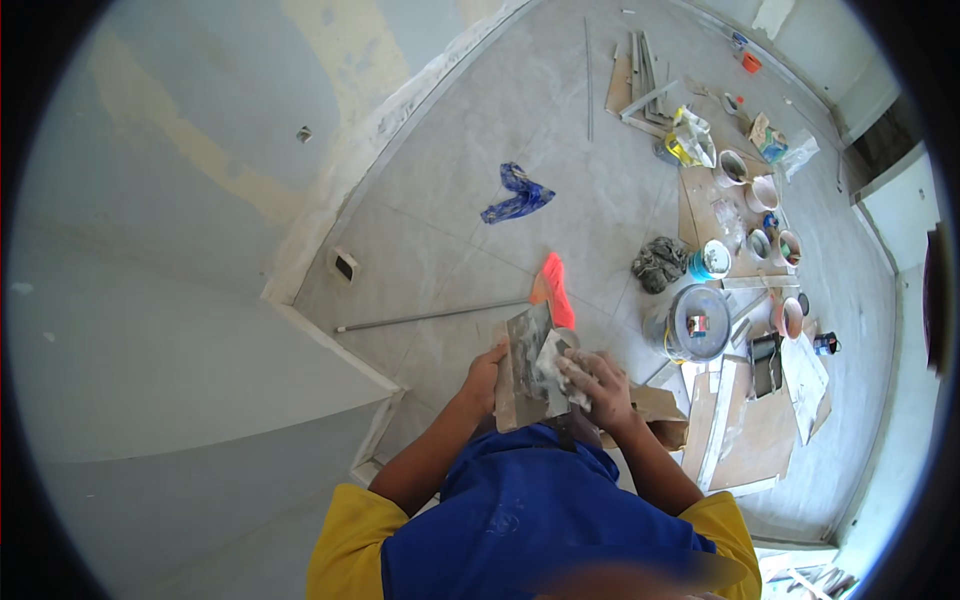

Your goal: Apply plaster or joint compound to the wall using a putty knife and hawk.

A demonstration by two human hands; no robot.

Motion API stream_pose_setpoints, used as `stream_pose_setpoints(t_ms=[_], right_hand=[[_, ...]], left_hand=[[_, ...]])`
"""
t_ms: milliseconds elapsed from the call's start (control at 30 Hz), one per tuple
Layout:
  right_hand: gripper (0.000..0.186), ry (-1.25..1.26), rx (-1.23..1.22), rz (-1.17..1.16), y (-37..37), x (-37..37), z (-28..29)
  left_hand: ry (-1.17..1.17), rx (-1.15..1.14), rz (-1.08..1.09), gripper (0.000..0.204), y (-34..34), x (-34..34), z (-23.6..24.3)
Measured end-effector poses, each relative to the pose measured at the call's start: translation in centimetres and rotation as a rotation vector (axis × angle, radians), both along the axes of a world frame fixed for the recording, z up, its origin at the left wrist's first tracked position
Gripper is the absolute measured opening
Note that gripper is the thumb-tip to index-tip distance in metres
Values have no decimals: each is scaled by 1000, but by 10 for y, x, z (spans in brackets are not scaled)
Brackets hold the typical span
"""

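The left grip was clasped along the near-left edge of a flat board, which hung tilted in front of the person's waist, above the floor. The right grip was closed around a pale flat piece laid against the board's face; paste and fingers covered much of it, so whether it was a scraper or a stiff sheet could not be told. Grey-white paste lay smeared on the board, and the right fingers were coated with it too.

By the look of it, the work stood partway. The wall already bore cream bands across its upper part and a rough whitish strip along its base, while wide grey stretches carried no cream at all. The paste on the board was not yet used up. A lidded bucket stood to the right, with open tubs beyond it. A blue cloth and an orange cloth lay ahead, the latter by the end of a pole.
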State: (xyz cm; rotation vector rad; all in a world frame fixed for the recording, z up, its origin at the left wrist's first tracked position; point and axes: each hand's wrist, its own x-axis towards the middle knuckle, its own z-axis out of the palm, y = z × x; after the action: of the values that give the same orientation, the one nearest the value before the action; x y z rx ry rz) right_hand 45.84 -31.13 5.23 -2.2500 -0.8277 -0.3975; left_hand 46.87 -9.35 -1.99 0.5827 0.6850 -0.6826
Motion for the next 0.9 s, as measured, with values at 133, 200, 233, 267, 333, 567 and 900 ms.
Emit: stream_pose_setpoints(t_ms=[133, 200, 233, 267, 333, 567, 900], right_hand=[[46, -15, -235, -178, -73, 24, -14], [45, -23, -326, -206, -122, 34, -21], [45, 45, -264, -280, -141, 35, -25], [45, 111, -196, -346, -155, 37, -30], [41, 172, -73, -453, -174, 37, -36], [19, 346, 230, -773, -214, 17, -73], [16, 780, 972, -902, -256, 79, -153]], left_hand=[[-51, -108, 33, 45, -58, 22, 27], [-60, -122, 31, 44, -76, 33, 44], [-116, -94, 55, 44, -83, 41, 50], [-173, -62, 86, 44, -86, 47, 54], [-213, -152, 77, 44, -80, 62, 43], [-252, 168, 214, 45, -74, 122, 54], [-327, 159, 311, 47, -150, 205, 33]])
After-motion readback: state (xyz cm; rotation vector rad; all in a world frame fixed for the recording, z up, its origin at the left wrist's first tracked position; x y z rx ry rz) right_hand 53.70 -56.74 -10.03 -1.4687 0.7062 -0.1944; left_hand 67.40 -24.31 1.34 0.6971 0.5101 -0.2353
